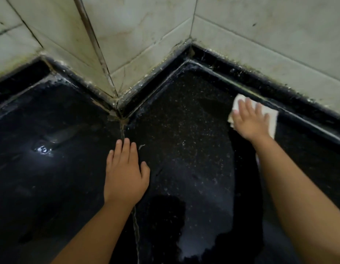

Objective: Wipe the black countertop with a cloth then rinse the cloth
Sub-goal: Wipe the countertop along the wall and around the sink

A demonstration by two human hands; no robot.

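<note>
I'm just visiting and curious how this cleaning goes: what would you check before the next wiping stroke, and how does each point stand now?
1. White cloth flat under right hand: ok.
2. Cloth touching glossy black stone countertop: ok.
3. Left hand resting flat, away from the cloth: ok.
4. Pale specks left on the middle of the countertop: not ok.
5. Cloth clean enough: cannot tell.

One head view looks steeply down from close above the countertop [184, 149], facing the tiled wall [146, 25] corner at the frame's top; both forearms enter from the bottom edge.
</note>
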